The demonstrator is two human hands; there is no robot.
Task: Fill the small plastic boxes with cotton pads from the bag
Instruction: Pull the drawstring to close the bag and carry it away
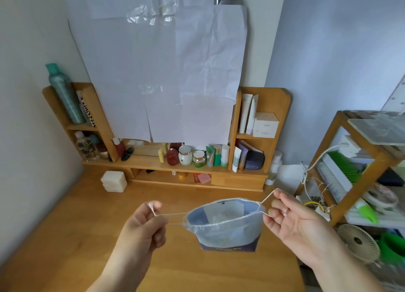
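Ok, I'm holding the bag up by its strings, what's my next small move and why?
Probably set the bag down on the desk and free the right hand to reach in. Both hands grip drawstrings, left hand included, the mouth gapes open, and pale pads seem to show inside.

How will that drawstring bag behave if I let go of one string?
The bag would likely swing and sag: it hangs only from strings pinched by the left hand and right hand. Its thin translucent film looks floppy. It seems light, since the fine strings carry it without much strain.
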